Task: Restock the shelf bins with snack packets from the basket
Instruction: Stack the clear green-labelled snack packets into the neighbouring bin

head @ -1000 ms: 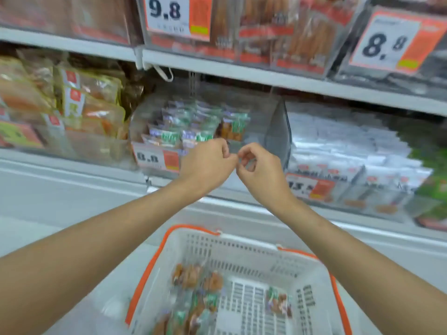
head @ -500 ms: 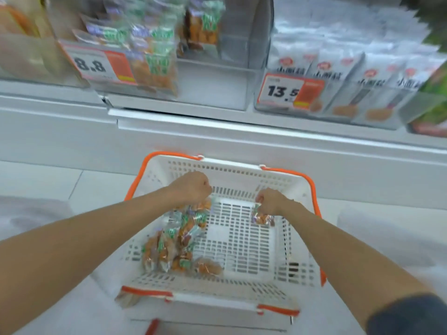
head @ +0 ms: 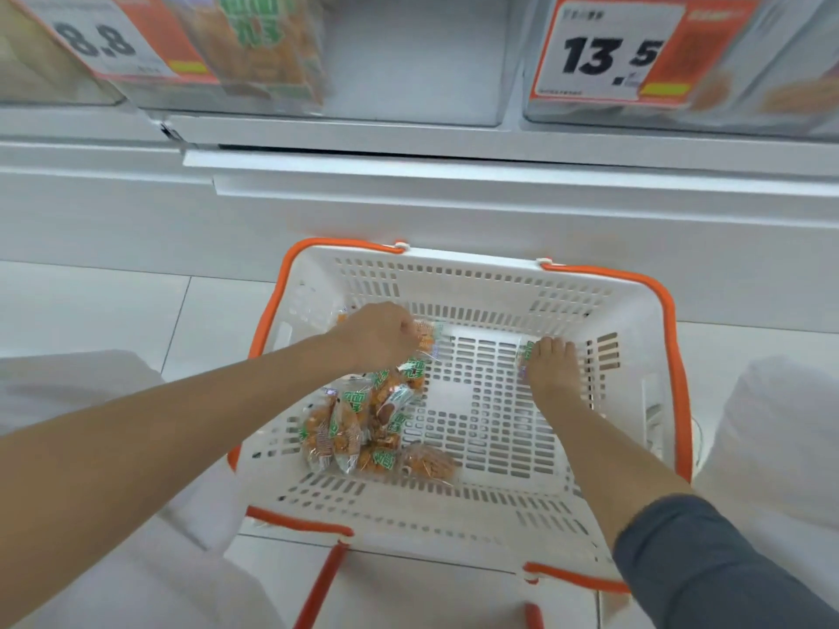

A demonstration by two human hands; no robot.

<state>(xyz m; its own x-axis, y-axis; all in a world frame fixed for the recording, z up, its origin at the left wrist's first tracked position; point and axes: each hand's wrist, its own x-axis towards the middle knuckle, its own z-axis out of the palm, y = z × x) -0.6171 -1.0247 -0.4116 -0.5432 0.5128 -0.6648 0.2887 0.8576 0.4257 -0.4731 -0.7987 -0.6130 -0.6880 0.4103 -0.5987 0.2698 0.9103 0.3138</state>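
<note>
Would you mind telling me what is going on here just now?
A person has both hands in a white basket on the floor below the shelf bins. The left hand grips a snack packet near the far wall, and the right hand holds a second packet on the right side. A pile of packets lies in the basket's left half, not yet shelved.

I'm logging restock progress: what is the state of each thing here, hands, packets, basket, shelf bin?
Left hand: in the basket, gripping a packet.
Left packet: held, near the far wall.
Right hand: in the basket, fingers curled on a packet.
Right packet: gripped by the right hand.
Loose packets: piled on the basket floor, left side.
Basket: upright on the floor, handles down.
8.8 bin: part filled, right side bare.
</note>
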